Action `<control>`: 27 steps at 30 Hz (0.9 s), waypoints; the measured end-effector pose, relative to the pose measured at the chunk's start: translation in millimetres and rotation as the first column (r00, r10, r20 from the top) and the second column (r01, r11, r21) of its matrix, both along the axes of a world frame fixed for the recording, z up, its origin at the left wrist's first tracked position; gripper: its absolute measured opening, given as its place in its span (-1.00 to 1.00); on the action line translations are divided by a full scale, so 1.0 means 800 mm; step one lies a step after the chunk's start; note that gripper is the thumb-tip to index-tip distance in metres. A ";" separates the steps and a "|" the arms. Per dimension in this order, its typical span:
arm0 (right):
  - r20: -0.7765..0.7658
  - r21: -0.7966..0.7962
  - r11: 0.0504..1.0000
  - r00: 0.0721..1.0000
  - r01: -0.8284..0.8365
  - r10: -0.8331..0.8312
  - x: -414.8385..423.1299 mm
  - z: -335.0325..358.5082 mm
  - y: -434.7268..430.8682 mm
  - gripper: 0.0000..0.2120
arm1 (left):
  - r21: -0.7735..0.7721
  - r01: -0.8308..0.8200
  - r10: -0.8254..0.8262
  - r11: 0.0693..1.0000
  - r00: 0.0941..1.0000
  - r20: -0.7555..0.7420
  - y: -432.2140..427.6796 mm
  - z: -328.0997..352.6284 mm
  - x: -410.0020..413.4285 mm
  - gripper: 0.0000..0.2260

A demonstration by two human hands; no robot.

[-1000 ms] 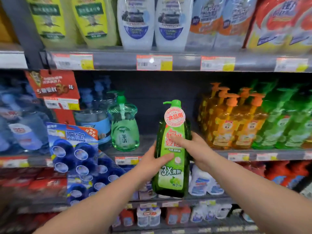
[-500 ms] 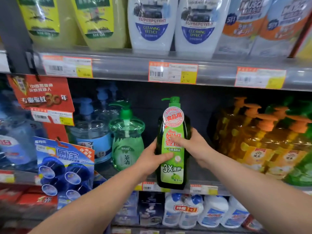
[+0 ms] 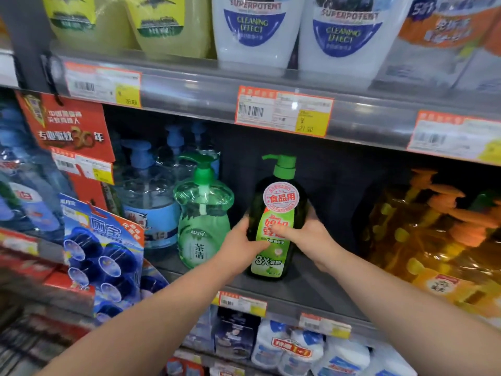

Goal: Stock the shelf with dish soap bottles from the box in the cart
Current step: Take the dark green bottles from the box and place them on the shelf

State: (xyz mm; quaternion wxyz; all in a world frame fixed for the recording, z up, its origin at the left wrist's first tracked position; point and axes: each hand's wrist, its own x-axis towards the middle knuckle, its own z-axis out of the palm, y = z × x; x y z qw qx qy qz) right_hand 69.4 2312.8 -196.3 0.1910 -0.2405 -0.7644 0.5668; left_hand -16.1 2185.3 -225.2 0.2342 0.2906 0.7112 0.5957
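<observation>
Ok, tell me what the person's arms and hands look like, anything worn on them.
Both arms are bare. The left hand and right hand wear no gloves, and no rings show. The left forearm and right forearm show no sleeve, watch or bracelet in frame.

Top shelf, on white pouches (image 3: pixel 253 36): "SUPERPOTENT CLEANING EFFECT" in blue shields. Middle shelf, on dark green bottle (image 3: pixel 280 202): round sticker "食品用", label foot "3X 清新"; on pale green bottle (image 3: pixel 202 229) just beside it: "茶清". On red sign (image 3: pixel 67 126): "30年"; on blue pack (image 3: pixel 103 240): "厕宝"; on price tag (image 3: pixel 284 111), yellow corner: "21 50", rest blurred; on lower white packs (image 3: pixel 291 348): "1+1".
</observation>
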 end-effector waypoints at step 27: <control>0.141 0.163 0.985 0.987 0.050 -0.073 -0.068 -0.022 0.034 -0.05 | -0.011 -0.497 -0.086 0.868 -0.128 -0.988 -0.070 0.033 -0.060 -0.43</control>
